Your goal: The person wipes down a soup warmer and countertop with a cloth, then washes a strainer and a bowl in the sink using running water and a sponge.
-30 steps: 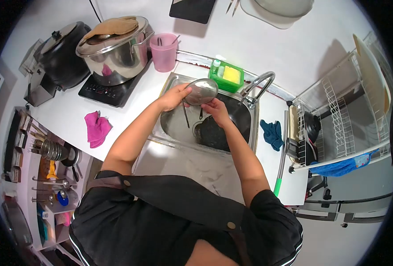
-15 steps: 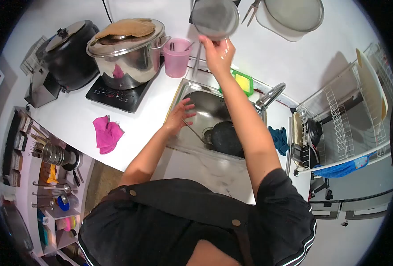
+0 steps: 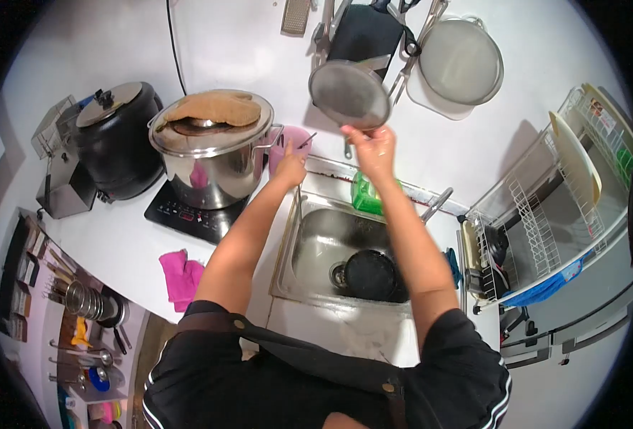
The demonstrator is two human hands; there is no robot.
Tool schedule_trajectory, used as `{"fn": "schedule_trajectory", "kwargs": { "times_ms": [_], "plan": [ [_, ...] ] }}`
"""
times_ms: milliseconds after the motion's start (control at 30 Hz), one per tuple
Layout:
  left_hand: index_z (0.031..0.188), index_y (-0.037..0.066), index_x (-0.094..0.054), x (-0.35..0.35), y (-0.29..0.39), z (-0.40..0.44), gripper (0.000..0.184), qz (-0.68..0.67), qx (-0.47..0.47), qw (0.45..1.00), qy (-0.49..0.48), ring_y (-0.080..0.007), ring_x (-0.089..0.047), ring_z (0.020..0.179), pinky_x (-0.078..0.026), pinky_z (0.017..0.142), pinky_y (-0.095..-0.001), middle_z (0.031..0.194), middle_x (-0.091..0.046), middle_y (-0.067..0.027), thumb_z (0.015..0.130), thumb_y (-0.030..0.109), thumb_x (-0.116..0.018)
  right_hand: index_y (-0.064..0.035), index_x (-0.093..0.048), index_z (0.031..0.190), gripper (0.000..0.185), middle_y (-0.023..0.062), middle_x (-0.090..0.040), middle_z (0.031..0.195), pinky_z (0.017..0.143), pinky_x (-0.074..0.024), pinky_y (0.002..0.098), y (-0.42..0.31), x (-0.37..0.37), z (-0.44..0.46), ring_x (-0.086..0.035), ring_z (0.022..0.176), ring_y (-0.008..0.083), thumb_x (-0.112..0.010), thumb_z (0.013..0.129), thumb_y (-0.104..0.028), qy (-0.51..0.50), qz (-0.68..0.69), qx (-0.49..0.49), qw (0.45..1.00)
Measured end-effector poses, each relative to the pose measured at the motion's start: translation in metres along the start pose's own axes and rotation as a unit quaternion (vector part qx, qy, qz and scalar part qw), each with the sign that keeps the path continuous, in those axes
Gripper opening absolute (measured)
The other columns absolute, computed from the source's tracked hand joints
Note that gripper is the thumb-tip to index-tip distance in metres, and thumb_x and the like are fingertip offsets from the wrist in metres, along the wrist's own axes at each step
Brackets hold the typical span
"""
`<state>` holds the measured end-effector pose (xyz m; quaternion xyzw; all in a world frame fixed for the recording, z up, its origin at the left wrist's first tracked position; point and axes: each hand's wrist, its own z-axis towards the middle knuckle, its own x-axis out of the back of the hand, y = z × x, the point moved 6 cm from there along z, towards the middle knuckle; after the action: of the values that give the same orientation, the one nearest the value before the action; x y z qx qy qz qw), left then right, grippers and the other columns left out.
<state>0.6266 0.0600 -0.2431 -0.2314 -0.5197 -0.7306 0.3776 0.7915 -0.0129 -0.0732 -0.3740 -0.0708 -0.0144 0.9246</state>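
My right hand is raised in front of the wall, its fingers closed at the lower edge of a round grey mesh strainer. My left hand is at the pink plastic cup, with one finger stretched toward it. A thin metal utensil hangs down below that hand and seems to be in its grip; its upper end is hidden. Another slim utensil leans out of the cup. Below, the steel sink holds a black pan. A green sponge holder sits behind the sink.
Left stand a steel pot on an induction cooker, a black pressure cooker and a pink cloth. The faucet and wire dish rack are right. A grater and round pan hang on the wall.
My left hand has moved from over the sink up to the pink cup, carrying the thin utensil. The strainer in my right hand is slightly lower against the wall. The view has tilted upward.
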Motion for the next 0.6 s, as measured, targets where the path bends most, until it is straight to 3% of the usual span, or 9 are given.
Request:
{"fn": "schedule_trajectory", "kwargs": {
  "times_ms": [133, 167, 333, 400, 467, 500, 533, 567, 600],
  "plan": [
    [0.099, -0.006, -0.054, -0.064, -0.043, 0.062, 0.028, 0.083, -0.034, 0.989, -0.116, -0.0402, -0.053, 0.096, -0.043, 0.082, -0.043, 0.112, -0.048, -0.0291, 0.075, 0.009, -0.05, -0.0015, -0.063, 0.08, 0.01, 0.0033, -0.061, 0.065, 0.054, -0.0439, 0.0243, -0.103, 0.027, 0.059, -0.055, 0.057, 0.0091, -0.065, 0.072, -0.007, -0.081, -0.105, 0.102, 0.986],
    [0.098, -0.01, -0.051, -0.053, -0.039, 0.054, 0.031, -0.017, 0.034, 0.999, -0.016, -0.0411, -0.053, 0.096, -0.043, 0.082, -0.0426, 0.097, -0.055, -0.0302, 0.071, 0.005, -0.051, 0.0028, -0.061, 0.081, 0.018, 0.0092, -0.063, 0.078, 0.061, -0.0482, 0.0264, -0.125, 0.031, 0.076, -0.058, 0.067, 0.0135, -0.067, 0.073, -0.012, -0.113, -0.128, 0.109, 0.979],
    [0.096, -0.011, -0.051, -0.006, 0.016, 0.001, 0.029, -0.06, 0.051, 0.997, 0.021, -0.0404, -0.054, 0.092, -0.043, 0.081, -0.0425, 0.097, -0.053, -0.0291, 0.07, 0.001, -0.049, -0.0009, -0.061, 0.086, 0.014, 0.0068, -0.066, 0.076, 0.065, -0.0492, 0.0249, -0.206, 0.01, 0.14, -0.061, 0.071, 0.0123, -0.063, 0.073, 0.004, -0.106, -0.224, 0.34, 0.907],
    [0.092, -0.011, -0.054, -0.008, 0.03, -0.011, 0.025, 0.028, -0.046, 0.998, -0.045, -0.0398, -0.053, 0.092, -0.043, 0.081, -0.0422, 0.101, -0.051, -0.0288, 0.071, 0.002, -0.047, -0.0021, -0.057, 0.072, 0.017, 0.0087, -0.064, 0.076, 0.065, -0.0472, 0.0257, -0.191, -0.009, 0.164, -0.062, 0.075, 0.0164, -0.051, 0.071, 0.013, -0.146, -0.186, 0.424, 0.874],
    [0.092, -0.006, -0.058, -0.012, 0.022, -0.019, 0.024, 0.016, -0.039, 0.997, -0.06, -0.0414, -0.052, 0.094, -0.042, 0.083, -0.0436, 0.109, -0.047, -0.0292, 0.074, 0.006, -0.046, -0.001, -0.058, 0.077, 0.018, 0.0075, -0.064, 0.08, 0.066, -0.047, 0.0246, -0.17, -0.028, 0.178, -0.06, 0.075, 0.0139, -0.06, 0.065, 0.012, -0.172, -0.172, 0.431, 0.869],
    [0.096, -0.004, -0.057, -0.008, 0.022, -0.025, 0.025, 0.0, -0.101, 0.995, -0.014, -0.0429, -0.05, 0.097, -0.041, 0.086, -0.0445, 0.113, -0.044, -0.03, 0.075, 0.006, -0.046, -0.001, -0.058, 0.077, 0.018, 0.0075, -0.064, 0.08, 0.066, -0.047, 0.0246, -0.161, -0.037, 0.183, -0.06, 0.075, 0.0139, -0.06, 0.065, 0.012, -0.17, -0.172, 0.432, 0.869],
    [0.1, -0.001, -0.057, -0.003, 0.023, -0.031, 0.027, -0.015, -0.162, 0.986, 0.033, -0.0445, -0.048, 0.099, -0.039, 0.088, -0.0454, 0.117, -0.041, -0.0309, 0.077, 0.007, -0.046, 0.0005, -0.059, 0.076, 0.007, 0.0065, -0.061, 0.077, 0.068, -0.0439, 0.0261, -0.144, -0.048, 0.197, -0.057, 0.073, 0.0141, -0.058, 0.069, 0.003, -0.252, 0.033, 0.247, 0.935],
    [0.1, -0.001, -0.057, 0.006, 0.023, -0.04, 0.027, -0.014, -0.163, 0.986, 0.033, -0.0445, -0.048, 0.099, -0.039, 0.088, -0.0454, 0.117, -0.041, -0.0309, 0.077, 0.007, -0.046, 0.002, -0.06, 0.075, 0.01, 0.0055, -0.058, 0.073, 0.07, -0.0408, 0.0276, -0.118, -0.059, 0.206, -0.054, 0.071, 0.0143, -0.055, 0.074, -0.007, -0.312, 0.236, 0.04, 0.919],
    [0.102, 0.0, -0.055, 0.014, 0.021, -0.048, 0.027, -0.068, -0.136, 0.988, 0.024, -0.0449, -0.045, 0.103, -0.036, 0.091, -0.0453, 0.119, -0.039, -0.0317, 0.078, 0.007, -0.045, 0.002, -0.06, 0.075, 0.01, 0.0055, -0.058, 0.073, 0.07, -0.0408, 0.0276, -0.108, -0.062, 0.213, -0.054, 0.071, 0.0143, -0.055, 0.074, -0.007, -0.311, 0.237, 0.041, 0.919]
  ]
}}
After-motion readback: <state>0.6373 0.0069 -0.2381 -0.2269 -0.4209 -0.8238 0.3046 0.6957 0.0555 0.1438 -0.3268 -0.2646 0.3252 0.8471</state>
